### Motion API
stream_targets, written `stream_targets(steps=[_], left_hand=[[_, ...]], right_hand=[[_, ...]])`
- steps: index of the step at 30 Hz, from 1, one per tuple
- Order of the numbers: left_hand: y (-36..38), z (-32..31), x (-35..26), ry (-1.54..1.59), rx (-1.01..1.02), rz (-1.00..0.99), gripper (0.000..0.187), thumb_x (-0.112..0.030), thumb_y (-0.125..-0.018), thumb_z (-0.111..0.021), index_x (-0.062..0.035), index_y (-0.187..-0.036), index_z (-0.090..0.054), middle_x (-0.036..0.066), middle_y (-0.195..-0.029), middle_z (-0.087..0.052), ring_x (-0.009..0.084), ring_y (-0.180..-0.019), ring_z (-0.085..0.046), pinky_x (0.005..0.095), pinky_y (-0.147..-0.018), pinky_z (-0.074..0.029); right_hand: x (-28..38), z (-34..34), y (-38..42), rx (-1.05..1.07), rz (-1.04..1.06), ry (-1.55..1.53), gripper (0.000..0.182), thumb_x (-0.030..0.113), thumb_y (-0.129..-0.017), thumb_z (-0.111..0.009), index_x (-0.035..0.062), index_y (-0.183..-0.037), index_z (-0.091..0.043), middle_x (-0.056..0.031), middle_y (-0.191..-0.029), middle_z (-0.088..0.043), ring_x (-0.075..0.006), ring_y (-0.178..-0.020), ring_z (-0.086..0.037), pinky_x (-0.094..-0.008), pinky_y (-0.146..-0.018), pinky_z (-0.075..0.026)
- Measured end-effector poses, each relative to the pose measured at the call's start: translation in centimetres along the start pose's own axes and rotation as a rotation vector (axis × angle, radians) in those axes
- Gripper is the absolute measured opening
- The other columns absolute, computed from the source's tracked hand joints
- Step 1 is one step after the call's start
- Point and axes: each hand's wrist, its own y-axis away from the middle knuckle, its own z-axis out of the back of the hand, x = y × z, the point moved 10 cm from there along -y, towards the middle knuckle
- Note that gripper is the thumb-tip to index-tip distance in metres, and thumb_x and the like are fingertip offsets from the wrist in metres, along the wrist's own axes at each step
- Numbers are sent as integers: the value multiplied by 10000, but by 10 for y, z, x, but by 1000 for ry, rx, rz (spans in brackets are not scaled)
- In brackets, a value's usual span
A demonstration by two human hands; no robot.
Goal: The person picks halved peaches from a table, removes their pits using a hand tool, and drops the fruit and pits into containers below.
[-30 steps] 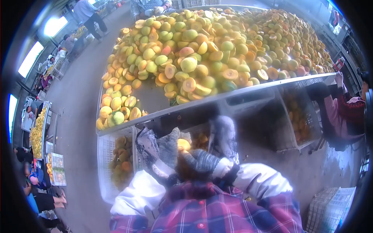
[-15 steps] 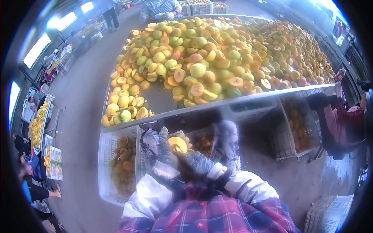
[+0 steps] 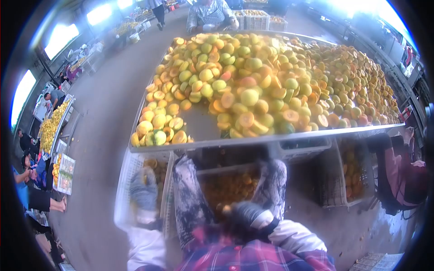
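Note:
My left hand (image 3: 143, 189), in a grey glove, hangs over the white crate (image 3: 123, 192) of fruit at the lower left; motion smears its fingers. Near my lap is my right hand (image 3: 246, 214), gloved too, with its fingers bent and a small pale orange thing at their tips that I cannot make out. Between my knees stands a crate with orange fruit pieces (image 3: 230, 186). Ahead, many whole and halved yellow-orange fruits (image 3: 248, 97) are heaped on the metal table (image 3: 199, 121).
A co-worker (image 3: 211, 16) sits across the table, another person (image 3: 400, 171) at its right end. A fruit crate (image 3: 337, 178) stands under the table's right part. More people work at a second fruit table (image 3: 68, 117) on the left.
My left hand has moved left from in front of me to the side crate. The cut fruit held between my hands no longer shows there. My right hand is a little lower, and the view has shifted.

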Motion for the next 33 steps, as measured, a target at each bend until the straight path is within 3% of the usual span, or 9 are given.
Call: stream_targets(steps=[5, 6, 8, 10, 11, 18, 25, 31, 33], left_hand=[[-103, -15, -63, 582, 228, 246, 432, -382, -856, -656, -22, -1091, -619, 191, -1028, -638, 364, -964, -604, 433, -854, -476], [-126, -34, -97, 674, 261, 208, 465, -403, -846, -661, -23, -1110, -619, 188, -1039, -643, 362, -998, -601, 434, -888, -469], [-167, -101, -159, 721, 317, 88, 525, -426, -827, -673, -19, -1153, -611, 193, -1083, -638, 360, -1057, -592, 431, -944, -455], [-199, -168, -215, 611, 423, -68, 586, -426, -808, -690, -25, -1221, -576, 209, -1184, -592, 365, -1124, -557, 432, -979, -440], [-206, -191, -240, 544, 506, -143, 625, -423, -797, -699, -35, -1264, -550, 215, -1253, -556, 368, -1168, -530, 438, -994, -432], [-188, -229, -264, 334, 734, -68, 590, -294, -740, -725, -69, -1242, -509, 159, -1234, -533, 354, -1191, -491, 454, -983, -433], [-150, -189, -252, 580, 350, -327, 356, -157, -783, -638, -36, -1108, -560, 164, -981, -634, 347, -889, -627, 436, -871, -487], [-62, -124, -209, 2191, 846, 1026, 279, -246, -849, -624, -51, -1041, -571, 128, -878, -611, 328, -704, -651, 468, -588, -576], [-30, -105, -210, 2169, 788, 1215, 422, -447, -906, -525, -49, -1037, -581, 159, -815, -614, 311, -717, -615, 435, -627, -528]], right_hand=[[-7, -21, -34, 47, -16, 0, 411, 399, -994, -463, 36, -1054, -647, -159, -831, -673, -307, -779, -635, -425, -733, -470], [20, -14, -7, 211, -208, -539, 446, 432, -995, -431, 48, -1094, -635, -189, -888, -685, -373, -822, -641, -443, -755, -479], [-28, -22, -43, 146, -55, -15, 450, 431, -997, -424, 70, -1182, -619, -176, -959, -693, -386, -947, -640, -430, -834, -480], [37, 27, -6, -15, -27, 101, 435, 312, -1037, -344, 136, -1424, -435, -167, -1381, -498, -301, -1320, -434, -364, -1110, -316], [-48, -17, -37, 350, -297, -8, 440, 299, -1043, -319, 129, -1442, -397, -151, -1460, -411, -278, -1365, -375, -352, -1146, -265], [-50, -7, -54, 30, -131, -479, 470, 390, -1008, -456, 83, -1361, -506, -132, -1323, -566, -237, -1273, -468, -333, -1043, -352], [-19, 5, -31, -25, -34, -581, 442, 367, -1013, -456, 60, -1319, -536, -96, -1209, -637, -234, -1182, -541, -337, -1007, -392], [29, 22, -13, -79, -34, -612, 432, 339, -1029, -412, 31, -1307, -533, -107, -1222, -610, -209, -1132, -567, -325, -970, -429], [51, 22, -26, -43, 403, -508, 402, 312, -1029, -412, 29, -1271, -564, -113, -1199, -624, -223, -1112, -577, -329, -977, -424]])
